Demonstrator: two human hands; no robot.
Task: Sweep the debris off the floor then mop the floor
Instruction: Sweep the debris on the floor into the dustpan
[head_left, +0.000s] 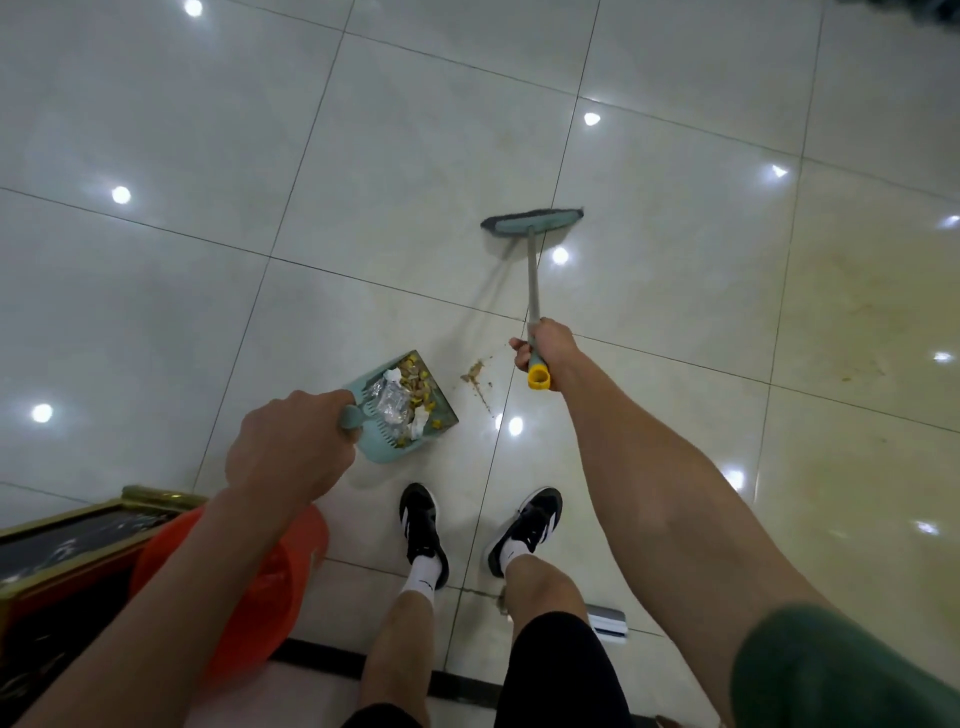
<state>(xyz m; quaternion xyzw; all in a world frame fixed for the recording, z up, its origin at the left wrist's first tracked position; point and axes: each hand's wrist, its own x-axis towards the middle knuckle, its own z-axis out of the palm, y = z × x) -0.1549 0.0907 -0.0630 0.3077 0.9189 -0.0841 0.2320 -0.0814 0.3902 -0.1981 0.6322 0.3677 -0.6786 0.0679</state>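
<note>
My right hand (545, 351) grips the grey handle of a teal broom near its yellow end; the broom head (532, 221) is stretched out ahead on the glossy tiled floor (363, 130). My left hand (283, 449) holds the handle of a teal dustpan (402, 408), which rests on the floor in front of my feet. The pan holds yellow and brown scraps, crumpled clear plastic and white paper. A small patch of brown crumbs (475, 374) lies on the floor just right of the pan's mouth, between pan and broom.
An orange bucket (270, 571) stands at my left, partly under my left forearm, beside a dark gold-trimmed piece of furniture (62, 545). A yellowish stain (857, 322) spreads over tiles at the right. A grey flat object (608, 621) lies behind my right leg.
</note>
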